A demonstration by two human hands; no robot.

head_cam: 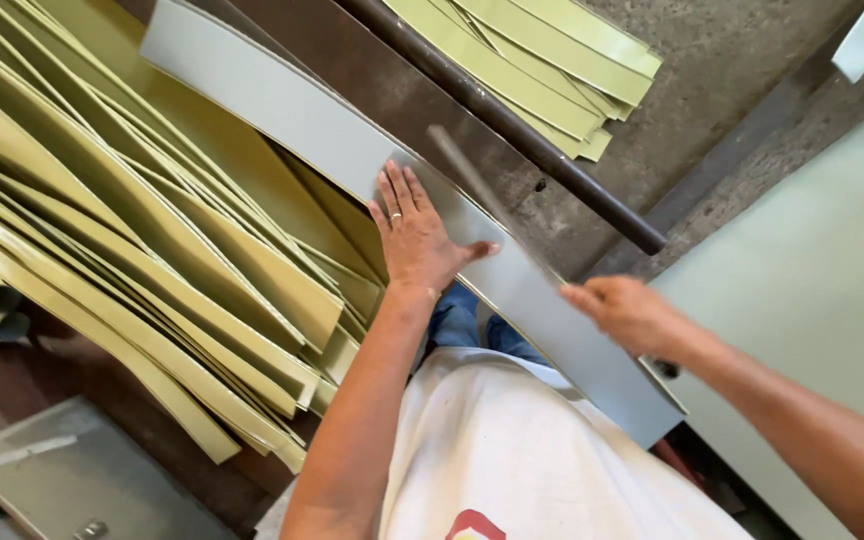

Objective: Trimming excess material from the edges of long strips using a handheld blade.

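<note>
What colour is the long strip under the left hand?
Pale grey-green; the strip shows best in the head view, under the left hand.

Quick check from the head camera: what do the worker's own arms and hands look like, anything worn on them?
Both forearms are bare, with no sleeves in view and no gloves. The left hand wears a thin ring on one finger. The right hand is blurred and shows no ring or watch that I can make out. Between the arms is a white garment with a small red mark at its lower edge.

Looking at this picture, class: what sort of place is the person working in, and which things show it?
Probably a sheet-material workshop. Stacks of yellow-green strips, a dark metal bar and a rough concrete floor suggest it; the left hand presses a long grey strip.
</note>
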